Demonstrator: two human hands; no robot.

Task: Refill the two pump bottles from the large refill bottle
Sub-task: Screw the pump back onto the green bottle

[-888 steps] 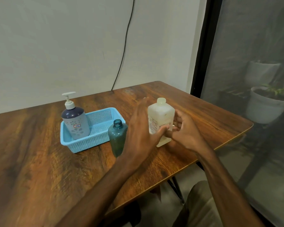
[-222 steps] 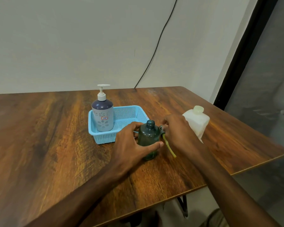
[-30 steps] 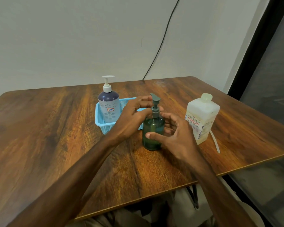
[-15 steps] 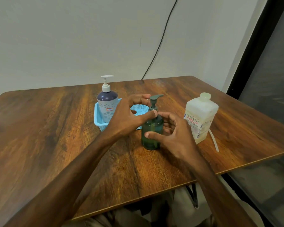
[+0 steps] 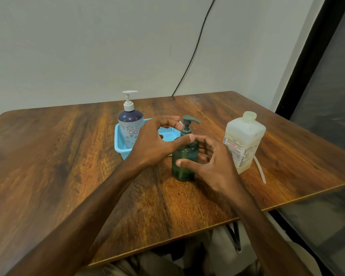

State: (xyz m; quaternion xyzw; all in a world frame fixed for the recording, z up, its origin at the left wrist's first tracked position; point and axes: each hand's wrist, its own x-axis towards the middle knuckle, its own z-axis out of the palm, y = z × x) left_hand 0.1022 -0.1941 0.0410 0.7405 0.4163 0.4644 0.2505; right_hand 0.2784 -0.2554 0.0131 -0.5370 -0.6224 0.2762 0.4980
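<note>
The green pump bottle (image 5: pixel 184 162) stands upright on the wooden table (image 5: pixel 48 156), its pump head (image 5: pixel 190 120) fitted and pointing right. My left hand (image 5: pixel 155 142) reaches in from the left, thumb tip on the front of the pump collar and fingers behind it. My right hand (image 5: pixel 215 166) wraps the bottle's body, thumb on its front and fingers curled behind its right side. The purple-and-grey pump bottle (image 5: pixel 130 126) stands in the blue basket (image 5: pixel 119 144) at the left. The large whitish refill bottle (image 5: pixel 244 140) stands to the right, its mouth uncapped.
A thin white tube (image 5: pixel 261 171) lies on the table next to the refill bottle. The table's front-right edge (image 5: pixel 307 198) runs close behind it. A black cable (image 5: pixel 193 52) hangs down the wall, and a dark screen (image 5: pixel 331 96) stands at the right.
The green bottle's pump head has turned from facing away to pointing right. My left hand's fingers have shifted around the collar. My right hand has stayed on the bottle.
</note>
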